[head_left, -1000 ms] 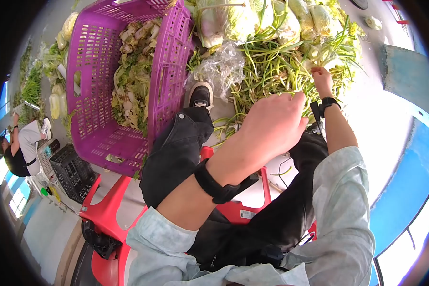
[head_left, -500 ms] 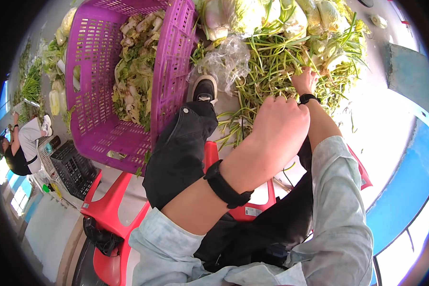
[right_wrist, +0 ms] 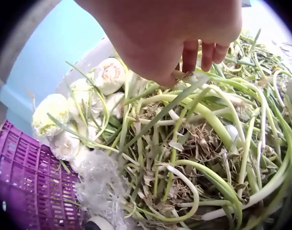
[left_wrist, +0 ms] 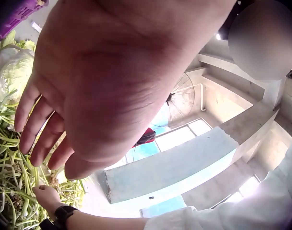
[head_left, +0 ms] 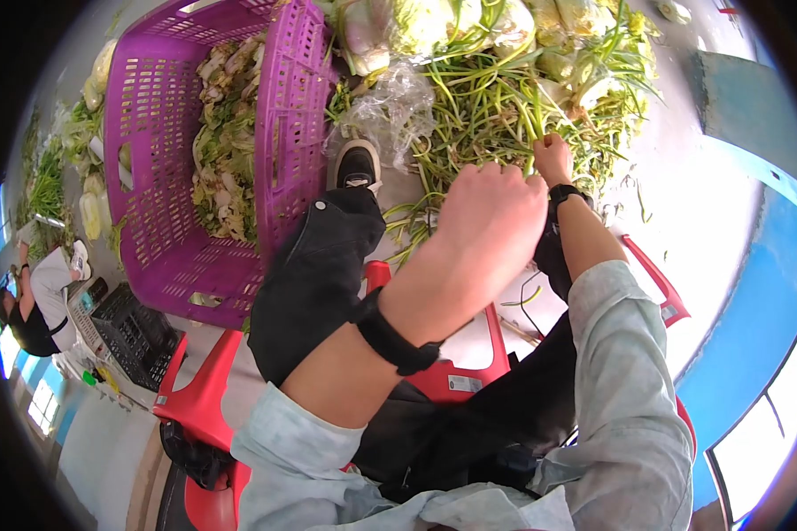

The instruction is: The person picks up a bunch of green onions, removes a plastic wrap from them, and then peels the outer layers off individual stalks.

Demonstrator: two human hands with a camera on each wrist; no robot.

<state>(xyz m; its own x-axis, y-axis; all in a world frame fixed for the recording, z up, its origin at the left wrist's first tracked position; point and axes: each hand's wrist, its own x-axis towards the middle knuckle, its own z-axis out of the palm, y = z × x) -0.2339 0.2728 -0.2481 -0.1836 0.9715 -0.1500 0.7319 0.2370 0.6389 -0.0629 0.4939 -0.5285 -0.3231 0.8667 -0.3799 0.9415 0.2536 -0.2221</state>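
My right hand (head_left: 553,159) pinches a green onion (right_wrist: 184,93) near its root end, thumb against fingers. Its leaf slants down over a heap of loose green onions (right_wrist: 213,179). Close on its left in the head view, my left hand (head_left: 487,217) hovers palm down over the near edge of the heap. The left wrist view shows that palm bare, its fingers (left_wrist: 33,127) extended and slightly bent, with nothing visible in them. Both wrists wear black straps.
A purple crate (head_left: 270,159) with cabbage leaves (head_left: 226,168) inside stands to the left. Cabbages (head_left: 416,31) lie behind the heap, with crumpled clear plastic (head_left: 390,115) beside it. Red stools (head_left: 208,389) stand near my legs. Another person (head_left: 40,305) sits far left.
My right hand has moved left from the heap's right side, closer to my left hand, and now pinches a green onion. The left hand stays nearly in place. The head view has shifted slightly.
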